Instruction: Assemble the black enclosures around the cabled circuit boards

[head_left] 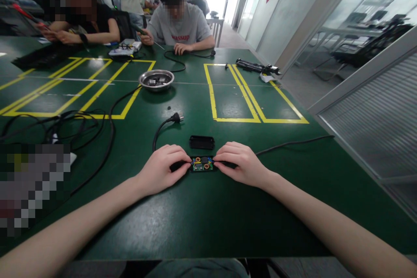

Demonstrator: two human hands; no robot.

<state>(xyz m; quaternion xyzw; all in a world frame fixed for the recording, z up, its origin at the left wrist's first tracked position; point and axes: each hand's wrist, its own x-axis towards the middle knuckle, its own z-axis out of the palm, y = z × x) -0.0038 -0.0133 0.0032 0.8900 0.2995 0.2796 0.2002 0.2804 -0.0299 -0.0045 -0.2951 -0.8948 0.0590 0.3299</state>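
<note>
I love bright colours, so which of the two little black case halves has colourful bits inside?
The near half, between the left hand and the right hand: it holds a green circuit board. The far half is plain black inside.

An open black case (202, 170) with a circuit board (202, 163) inside is held at its two ends by the left hand (165, 167) and right hand (240, 163). A black cover (202, 142) is placed just beyond it on the green table (208, 221).
</note>
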